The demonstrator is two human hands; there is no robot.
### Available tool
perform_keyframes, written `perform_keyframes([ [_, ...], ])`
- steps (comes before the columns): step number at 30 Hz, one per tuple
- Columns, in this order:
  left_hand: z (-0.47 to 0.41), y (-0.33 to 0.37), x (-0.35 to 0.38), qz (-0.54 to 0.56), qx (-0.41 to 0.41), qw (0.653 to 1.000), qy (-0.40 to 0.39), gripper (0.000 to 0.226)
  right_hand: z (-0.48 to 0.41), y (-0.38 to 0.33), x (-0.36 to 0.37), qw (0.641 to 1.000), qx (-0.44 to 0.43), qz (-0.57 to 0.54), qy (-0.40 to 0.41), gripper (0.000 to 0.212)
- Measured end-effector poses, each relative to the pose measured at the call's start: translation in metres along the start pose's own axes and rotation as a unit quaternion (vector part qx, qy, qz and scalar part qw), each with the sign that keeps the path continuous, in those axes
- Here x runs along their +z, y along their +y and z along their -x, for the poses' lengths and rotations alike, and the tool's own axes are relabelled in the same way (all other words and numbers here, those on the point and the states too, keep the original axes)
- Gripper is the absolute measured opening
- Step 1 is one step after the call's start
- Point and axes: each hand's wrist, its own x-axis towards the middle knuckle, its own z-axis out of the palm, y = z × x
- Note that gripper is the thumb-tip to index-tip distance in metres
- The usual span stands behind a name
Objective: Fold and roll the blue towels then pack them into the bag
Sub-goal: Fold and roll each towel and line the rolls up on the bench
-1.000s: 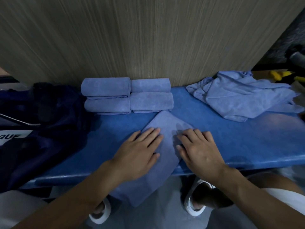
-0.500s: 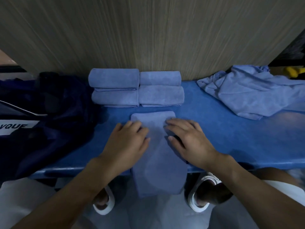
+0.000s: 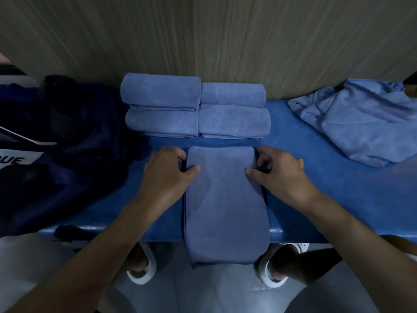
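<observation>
Your left hand [image 3: 167,175] grips the left edge of the folded blue towel [image 3: 223,199] near its far end, with the thumb on top and the fingers curled at the edge. Your right hand [image 3: 279,175] grips the right edge the same way, directly opposite. The towel lies as a long narrow strip across the blue counter [image 3: 316,188]. Its far end stops just short of the rolled towels [image 3: 196,107], and its near end hangs over the counter's front edge, between your white sandals [image 3: 141,275].

The four rolled towels form a two-by-two block at the back of the counter against the wood-grain wall panel [image 3: 203,37], touching one another. A loose heap of unfolded blue towels [image 3: 361,123] lies at the right end, well apart from your hands. The dark navy bag [image 3: 67,136] slumps at the left end and shows a white label with partial letters.
</observation>
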Motion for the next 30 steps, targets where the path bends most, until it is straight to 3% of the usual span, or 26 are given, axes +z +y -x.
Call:
perform_keyframes([
  [8,-0.006,0.0,-0.003,0.101,-0.037,0.994,-0.03,0.019,0.003,-0.004,-0.002,0.993,0.007,-0.116,-0.021,0.019],
  [11,-0.01,0.0,-0.006,0.143,-0.046,0.987,-0.056,0.009,0.006,-0.004,-0.007,0.977,-0.008,-0.206,-0.046,0.017],
  [13,-0.011,-0.001,-0.007,0.178,-0.067,0.979,-0.068,0.016,0.008,-0.004,-0.01,0.972,0.0,-0.228,-0.052,0.018],
  [19,-0.013,0.003,-0.01,0.294,-0.093,0.949,-0.071,0.008,0.005,-0.01,-0.012,0.932,0.038,-0.359,-0.032,0.018],
  [23,-0.012,0.007,-0.007,0.327,-0.037,0.943,-0.047,0.005,0.002,-0.009,-0.01,0.928,-0.002,-0.372,-0.014,0.025],
  [26,-0.011,0.005,-0.006,0.336,0.014,0.941,-0.042,0.018,0.001,-0.007,-0.011,0.926,-0.022,-0.376,-0.004,0.021],
  [30,-0.006,-0.003,-0.006,0.239,0.102,0.964,-0.053,0.024,0.005,0.004,-0.01,0.939,-0.078,-0.334,-0.003,0.015],
])
